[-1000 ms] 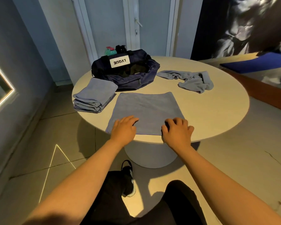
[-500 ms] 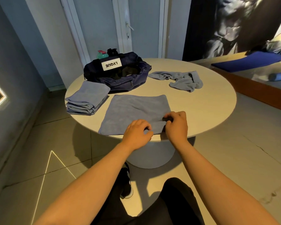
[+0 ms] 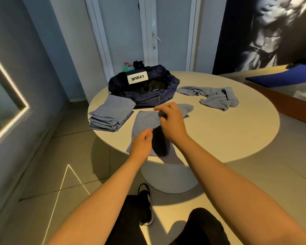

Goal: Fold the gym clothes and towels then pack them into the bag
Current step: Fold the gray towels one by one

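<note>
Towel (image 3: 144,121) hanging half-lifted, both hands pinching it.
Right hand (image 3: 172,122) is holding the towel's right side up over the bench (image 3: 219,135), fingers (image 3: 163,108) curling round the cloth. Left hand (image 3: 141,145) is gripping the raised edge nearer the rim, fingers bent on it. The towel's left part is lying flat just before the bag (image 3: 145,93), between the stack (image 3: 111,113) and a crumpled towel (image 3: 217,97).

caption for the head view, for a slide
Mid-fold: left hand and right hand grip a grey-blue towel on a table, beside a folded stack, an open navy bag and a crumpled towel.
</note>
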{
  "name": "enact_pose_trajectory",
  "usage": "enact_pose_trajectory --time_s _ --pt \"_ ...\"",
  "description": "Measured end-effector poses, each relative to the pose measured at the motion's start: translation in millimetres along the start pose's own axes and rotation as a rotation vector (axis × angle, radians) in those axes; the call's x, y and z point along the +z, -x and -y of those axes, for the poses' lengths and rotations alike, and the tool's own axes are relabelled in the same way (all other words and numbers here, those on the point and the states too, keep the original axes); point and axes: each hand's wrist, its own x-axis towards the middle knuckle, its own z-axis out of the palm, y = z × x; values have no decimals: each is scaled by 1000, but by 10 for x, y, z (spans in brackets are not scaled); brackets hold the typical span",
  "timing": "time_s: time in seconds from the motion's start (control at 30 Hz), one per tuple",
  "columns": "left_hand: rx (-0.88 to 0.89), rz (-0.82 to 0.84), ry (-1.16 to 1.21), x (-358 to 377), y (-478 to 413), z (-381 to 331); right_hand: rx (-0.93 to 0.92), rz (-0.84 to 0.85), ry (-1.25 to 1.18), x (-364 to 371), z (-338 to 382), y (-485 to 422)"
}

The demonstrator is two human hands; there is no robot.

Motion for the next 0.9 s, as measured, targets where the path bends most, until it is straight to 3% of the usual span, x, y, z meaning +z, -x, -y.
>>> enact_pose_trajectory --time_s 0.07,0.13,0.2,0.27,0.37,0.5,0.6,0.7,0.8,0.9 --pt "-78 -215 324 -228 10 -20 -118 371 -13 237 174 4" --pt "-121 -261 462 -438 -2 12 -99 593 -49 425 192 86" --pt "-142 -158 393 -578 -21 82 11 486 -116 517 77 182" --pt "-124 -70 159 -641 -30 180 84 311 16 550 -124 268" --pt "-32 -12 -32 -623 -41 257 123 341 356 537 -428 418" --pt "-21 46 -137 -590 -34 194 139 337 430 450 -575 521" --pt "-30 148 -136 -629 -79 119 225 242 454 369 -631 474" --pt "-98 193 50 -677 -215 -7 319 160 392 358 -662 349" --pt "-159 274 165 -670 -410 -77 395 255 390 432 -635 148" --pt "-121 220 -18 -604 -680 -31 347 366 385 502 -672 92"
